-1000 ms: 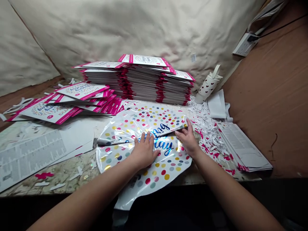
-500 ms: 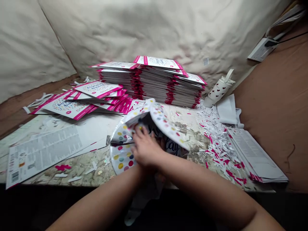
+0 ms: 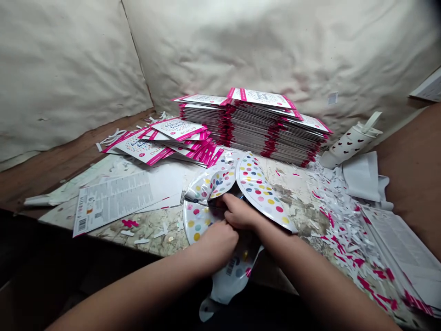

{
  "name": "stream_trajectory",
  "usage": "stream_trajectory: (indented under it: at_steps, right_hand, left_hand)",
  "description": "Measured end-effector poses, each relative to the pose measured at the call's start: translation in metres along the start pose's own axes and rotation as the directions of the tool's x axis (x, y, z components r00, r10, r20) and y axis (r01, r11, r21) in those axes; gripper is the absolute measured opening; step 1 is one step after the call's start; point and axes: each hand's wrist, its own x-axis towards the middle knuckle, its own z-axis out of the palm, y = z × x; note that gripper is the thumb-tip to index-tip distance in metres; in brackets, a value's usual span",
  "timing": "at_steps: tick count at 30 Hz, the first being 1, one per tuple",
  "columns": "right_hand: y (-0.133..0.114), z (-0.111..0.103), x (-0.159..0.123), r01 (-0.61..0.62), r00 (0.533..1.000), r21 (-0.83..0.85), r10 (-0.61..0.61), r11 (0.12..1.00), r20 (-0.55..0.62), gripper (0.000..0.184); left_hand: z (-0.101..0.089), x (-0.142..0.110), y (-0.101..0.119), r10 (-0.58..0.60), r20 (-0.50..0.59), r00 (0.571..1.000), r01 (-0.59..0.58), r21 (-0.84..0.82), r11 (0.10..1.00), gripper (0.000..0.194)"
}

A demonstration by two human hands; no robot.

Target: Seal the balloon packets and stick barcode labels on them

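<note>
A flat foil balloon (image 3: 260,184), white with multicoloured dots, lies bunched between my hands at the table's front. Its left part folds inward, its right side is a smooth curve, and a tail with a barcode hangs over the table edge. My left hand (image 3: 220,242) is a fist low on the balloon, its fingertips hidden. Just above and touching it, my right hand (image 3: 239,212) is closed at the gathered middle, fingers curled into the fold. Which layers each hand pinches is hidden.
Tall stacks of pink-edged printed packets (image 3: 255,126) stand at the back, with a loose pile (image 3: 155,142) to their left. A printed sheet (image 3: 113,202) lies at left. Paper scraps (image 3: 341,230), a white tumbler with hearts (image 3: 351,142) and more sheets (image 3: 406,257) occupy the right.
My right hand, previously spread over the balloon, is now closed in its fold. My left hand has come into view as a fist. The dark inner print is mostly covered; the view has shifted left.
</note>
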Motion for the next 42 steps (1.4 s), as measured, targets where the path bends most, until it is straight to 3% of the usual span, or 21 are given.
stream_trajectory:
  at_steps: [2, 6, 9, 11, 13, 15, 18, 21, 25, 27, 29, 31, 33, 36, 39, 40, 42]
  right_hand:
    - [0.005, 0.007, 0.001, 0.044, 0.999, -0.010, -0.044, 0.999, -0.012, 0.036]
    - [0.006, 0.014, 0.001, 0.105, 0.993, -0.046, -0.108, 0.993, -0.057, 0.036]
    - [0.005, 0.014, 0.002, 0.098, 0.990, -0.084, -0.105, 0.992, -0.094, 0.036]
    - [0.004, 0.013, 0.004, 0.078, 0.990, -0.115, -0.091, 0.990, -0.106, 0.030]
    - [0.002, 0.011, 0.009, 0.066, 0.992, -0.148, -0.081, 0.987, -0.095, 0.024]
    - [-0.001, 0.009, 0.014, 0.060, 0.994, -0.180, -0.075, 0.982, -0.076, 0.019]
    - [-0.007, 0.008, 0.017, 0.037, 0.996, -0.205, -0.054, 0.978, -0.077, 0.018]
    - [-0.012, 0.013, 0.016, -0.022, 0.989, -0.176, -0.005, 0.984, -0.151, 0.025]
    - [-0.012, 0.026, 0.020, -0.079, 0.954, -0.008, 0.073, 0.997, -0.292, 0.016]
    - [-0.004, 0.023, 0.023, -0.079, 0.924, 0.132, 0.122, 0.988, -0.362, 0.011]
    - [0.013, 0.009, 0.019, -0.066, 0.870, 0.299, 0.201, 0.952, -0.450, 0.011]
    - [0.042, -0.017, 0.004, -0.038, 0.772, 0.473, 0.326, 0.880, -0.546, 0.015]
    - [0.080, -0.046, -0.024, 0.002, 0.625, 0.626, 0.488, 0.780, -0.610, 0.019]
    - [0.135, -0.079, -0.078, 0.062, 0.426, 0.778, 0.688, 0.626, -0.587, 0.011]
    - [0.162, -0.088, -0.114, 0.133, 0.312, 0.835, 0.777, 0.534, -0.547, 0.012]
    - [0.162, -0.088, -0.118, 0.157, 0.286, 0.837, 0.787, 0.525, -0.547, 0.013]
    - [0.150, -0.085, -0.120, 0.198, 0.249, 0.818, 0.779, 0.541, -0.576, 0.013]
  left_hand:
    - [-0.013, -0.015, -0.017, 0.005, -0.037, 0.999, -0.002, 0.073, 0.997, 0.014]
    - [-0.030, -0.031, -0.065, 0.018, -0.219, 0.976, 0.068, 0.379, 0.923, 0.037]
    - [-0.036, -0.038, -0.093, -0.102, -0.174, 0.979, 0.177, 0.497, 0.849, 0.026]
    - [-0.039, -0.041, -0.100, -0.153, -0.166, 0.974, 0.219, 0.532, 0.818, 0.021]
    - [-0.040, -0.041, -0.099, -0.133, -0.221, 0.966, 0.235, 0.539, 0.809, 0.020]
    - [-0.038, -0.037, -0.095, -0.042, -0.263, 0.964, 0.182, 0.535, 0.825, 0.022]
    - [-0.033, -0.026, -0.098, 0.072, -0.235, 0.969, 0.071, 0.548, 0.833, 0.021]
    - [-0.037, -0.017, -0.098, 0.071, -0.254, 0.965, 0.087, 0.559, 0.824, 0.022]
    - [-0.037, -0.014, -0.063, 0.086, -0.421, 0.903, 0.139, 0.476, 0.869, 0.021]
    - [-0.026, -0.014, -0.039, 0.054, -0.372, 0.927, 0.097, 0.376, 0.921, 0.021]
    - [-0.010, -0.014, -0.024, -0.048, -0.242, 0.969, 0.115, 0.273, 0.955, 0.034]
    - [0.001, -0.015, -0.026, -0.152, -0.077, 0.985, 0.164, 0.180, 0.970, 0.071]
    - [0.002, -0.017, -0.041, -0.184, 0.091, 0.979, 0.175, 0.095, 0.980, 0.088]
    - [-0.015, -0.015, -0.071, -0.199, 0.254, 0.947, 0.197, 0.032, 0.980, 0.090]
    - [-0.033, 0.000, -0.073, -0.263, 0.244, 0.933, 0.249, 0.085, 0.965, 0.072]
    - [-0.035, 0.009, -0.063, -0.258, 0.201, 0.945, 0.246, 0.084, 0.966, 0.062]
    - [-0.035, 0.026, -0.034, -0.141, 0.127, 0.982, 0.143, -0.005, 0.990, 0.050]
